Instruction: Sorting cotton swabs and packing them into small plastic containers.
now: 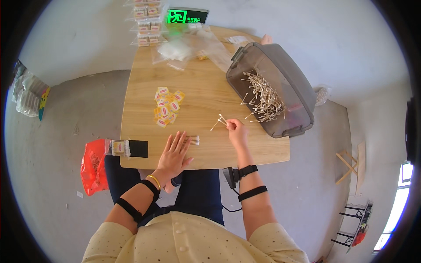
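Observation:
My left hand (174, 153) lies flat with fingers spread on the wooden table (206, 87), its fingertips against a small row of cotton swabs (192, 140). My right hand (236, 129) pinches a few cotton swabs (219, 121) just above the tabletop, left of a grey plastic bin (285, 83) tipped on its side. A heap of loose cotton swabs (264, 97) fills the bin.
A pile of small yellow and pink labels (166, 106) lies mid-table. Clear plastic bags (184, 48) and stacked packed boxes (147, 22) sit at the far end. A packed swab bag and black card (129, 148) lie at the near left corner. A red bag (93, 165) is on the floor.

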`<state>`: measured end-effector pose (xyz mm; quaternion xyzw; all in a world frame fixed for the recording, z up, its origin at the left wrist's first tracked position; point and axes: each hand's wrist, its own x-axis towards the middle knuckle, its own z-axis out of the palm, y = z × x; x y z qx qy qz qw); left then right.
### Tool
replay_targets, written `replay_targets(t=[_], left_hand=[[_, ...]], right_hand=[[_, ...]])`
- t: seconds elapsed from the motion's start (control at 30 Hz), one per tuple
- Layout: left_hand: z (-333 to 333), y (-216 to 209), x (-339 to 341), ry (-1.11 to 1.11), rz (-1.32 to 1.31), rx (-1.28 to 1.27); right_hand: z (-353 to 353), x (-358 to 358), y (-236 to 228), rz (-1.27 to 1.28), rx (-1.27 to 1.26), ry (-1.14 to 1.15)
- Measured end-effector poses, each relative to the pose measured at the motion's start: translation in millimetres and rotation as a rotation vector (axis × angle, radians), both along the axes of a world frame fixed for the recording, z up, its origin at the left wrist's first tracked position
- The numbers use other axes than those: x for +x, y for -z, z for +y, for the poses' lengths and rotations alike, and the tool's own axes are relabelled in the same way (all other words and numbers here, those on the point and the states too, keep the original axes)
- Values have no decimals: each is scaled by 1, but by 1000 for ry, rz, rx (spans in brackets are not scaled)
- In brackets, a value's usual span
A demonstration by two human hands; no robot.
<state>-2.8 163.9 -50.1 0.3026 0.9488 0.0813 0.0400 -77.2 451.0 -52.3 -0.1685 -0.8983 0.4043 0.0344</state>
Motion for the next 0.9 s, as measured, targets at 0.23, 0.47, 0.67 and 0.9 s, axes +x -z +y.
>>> replay_targets(t=[0.23, 0.47, 0.67, 0.9], left_hand=[[1, 2, 0, 0, 1, 5], [-2, 0, 1, -4, 19, 95], [1, 3, 0, -5, 10, 89], [-2, 3, 2, -13, 3, 99]], right_hand=[[7, -25, -2, 55, -204, -70], [-27, -35, 2, 90, -253, -186], [-77, -21, 14, 138, 32, -320], [-48, -33, -5, 216, 261, -45]])
